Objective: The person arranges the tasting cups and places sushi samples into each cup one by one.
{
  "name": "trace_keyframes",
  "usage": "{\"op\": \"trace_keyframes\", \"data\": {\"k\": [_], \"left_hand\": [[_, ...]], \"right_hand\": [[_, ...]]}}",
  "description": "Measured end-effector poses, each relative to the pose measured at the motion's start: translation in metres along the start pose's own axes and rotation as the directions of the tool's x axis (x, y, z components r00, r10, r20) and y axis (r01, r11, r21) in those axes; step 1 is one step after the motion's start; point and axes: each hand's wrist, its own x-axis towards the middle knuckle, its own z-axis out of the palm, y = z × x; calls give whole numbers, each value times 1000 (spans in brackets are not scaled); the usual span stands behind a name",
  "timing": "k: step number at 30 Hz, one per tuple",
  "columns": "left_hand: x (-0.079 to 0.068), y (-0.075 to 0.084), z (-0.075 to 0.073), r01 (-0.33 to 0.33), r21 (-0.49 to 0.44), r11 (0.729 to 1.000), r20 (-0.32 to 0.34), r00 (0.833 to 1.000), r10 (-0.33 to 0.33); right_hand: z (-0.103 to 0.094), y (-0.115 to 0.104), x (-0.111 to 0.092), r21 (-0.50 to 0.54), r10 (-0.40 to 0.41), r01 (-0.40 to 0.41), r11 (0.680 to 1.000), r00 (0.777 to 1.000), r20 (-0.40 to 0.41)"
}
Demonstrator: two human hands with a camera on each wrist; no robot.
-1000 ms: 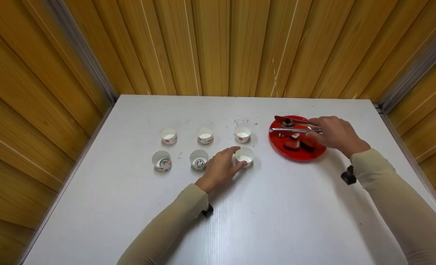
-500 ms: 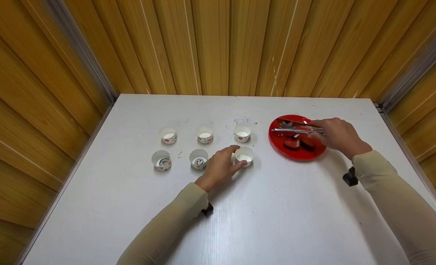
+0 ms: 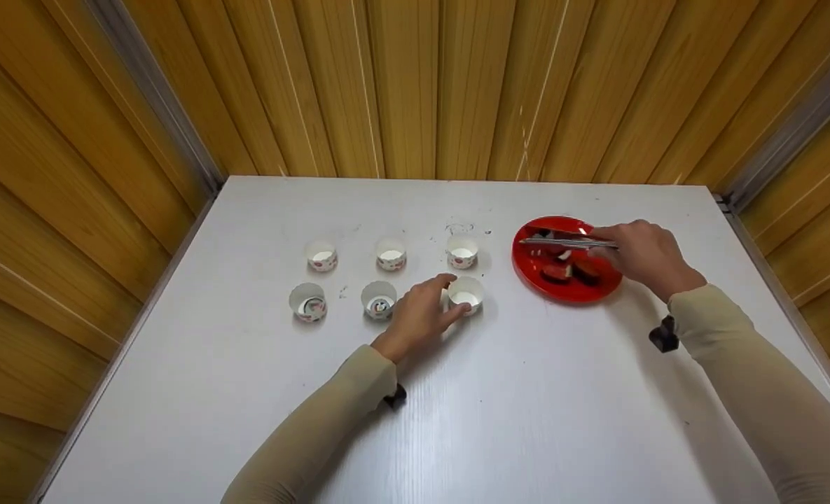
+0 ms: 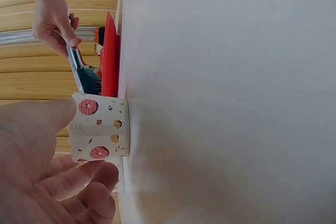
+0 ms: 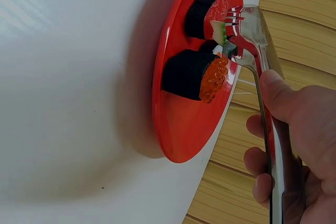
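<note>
My left hand [image 3: 420, 316] holds a white paper baking cup [image 4: 102, 127] printed with doughnuts, thumb on one side and fingers on the other. The cup stands upright on the table. My right hand [image 3: 644, 253] grips metal serving tongs [image 5: 273, 145] whose tips are over the far part of a red plate [image 5: 181, 148]. On that plate sit pieces of sushi wrapped in dark seaweed, one topped with orange roe [image 5: 214, 80] and one with a pinkish red topping [image 5: 216, 10]. A small green and white piece [image 5: 219, 32] shows beside the tongs' tips. What the tips hold, I cannot tell.
Other paper cups stand in two rows to the left and behind, among them a back right cup [image 3: 462, 253], a front middle cup [image 3: 379, 301] and a front left cup [image 3: 308, 303]. The front left and front middle cups hold something. Wooden panels [image 3: 400, 91] enclose the white table [image 3: 527, 420].
The two arms of the tongs have come closer together over the plate. My left hand has stayed at the same cup.
</note>
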Motion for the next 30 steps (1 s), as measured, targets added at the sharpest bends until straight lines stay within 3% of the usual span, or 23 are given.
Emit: {"op": "trace_keyframes", "data": {"k": [30], "left_hand": [[1, -1, 1, 9, 14, 1000, -7, 1000, -9]], "right_hand": [[2, -2, -2, 38, 36, -36, 999, 999, 2]]}}
